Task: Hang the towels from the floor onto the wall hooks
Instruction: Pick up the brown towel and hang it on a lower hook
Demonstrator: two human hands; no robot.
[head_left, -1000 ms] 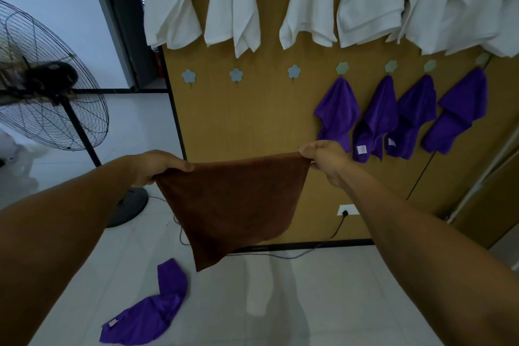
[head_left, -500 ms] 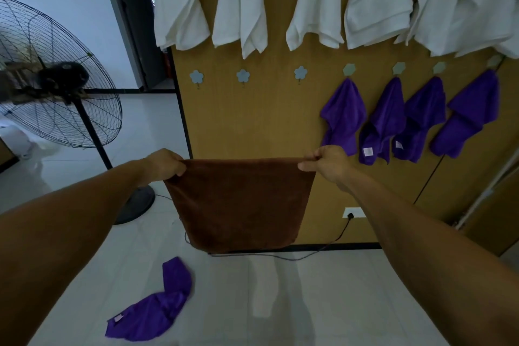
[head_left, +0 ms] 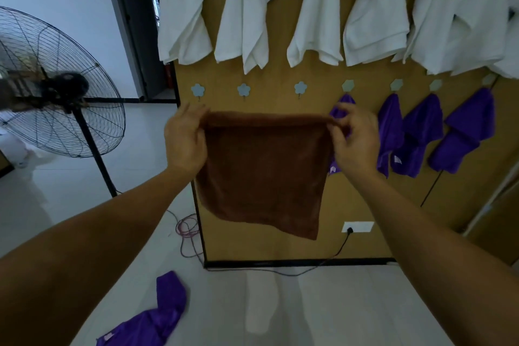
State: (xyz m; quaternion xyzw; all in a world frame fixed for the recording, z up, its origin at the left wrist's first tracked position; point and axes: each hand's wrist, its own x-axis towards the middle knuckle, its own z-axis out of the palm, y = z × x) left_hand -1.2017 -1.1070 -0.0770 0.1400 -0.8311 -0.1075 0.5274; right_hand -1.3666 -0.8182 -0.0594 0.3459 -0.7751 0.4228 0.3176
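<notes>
Tan wall board [head_left: 280, 98] ahead, w/ white cloths [head_left: 247, 22] hung up top and a row of flower hooks [head_left: 300, 88] below. Three hooks at the left are bare, the rest carry hung purple towels [head_left: 415, 135]. Brown towel [head_left: 264, 171] is held up flat in front of the board, top hem just below the bare hooks. Left hand [head_left: 185, 140] and right hand [head_left: 355, 143] each pinch a top corner, fingers [head_left: 341, 121] curled on the hem. Prob. best approach: pick one bare hook, e.g. the middle bare hook [head_left: 243, 90], bring one corner under it, lift the hem over the tip, and let go only once it catches. A loose purple towel [head_left: 157, 317] lies on the floor [head_left: 309, 317], so likely that's next.
</notes>
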